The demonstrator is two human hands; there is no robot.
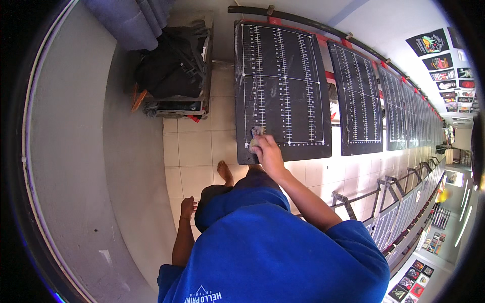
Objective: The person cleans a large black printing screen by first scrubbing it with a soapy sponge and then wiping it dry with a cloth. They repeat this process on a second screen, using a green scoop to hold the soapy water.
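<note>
My right hand [268, 155] is closed on a crumpled, stained rag [256, 135] in yellowish and dark grey. It presses the rag to the near left corner of a black board [303, 116]. White ruled scales and a thin white frame line mark this board, and faint smears show on its surface. Down by my left hip hangs my left hand [188, 207], its fingers curled in and nothing visible in them; it is away from the board.
Similar black boards [356, 101] run in a row to the right along a dark rail [303, 23]. A cart [208, 65] with black cloth [174, 65] stands far left. Metal brackets [343, 202] line another row at the right. A grey wall [76, 166] borders my left.
</note>
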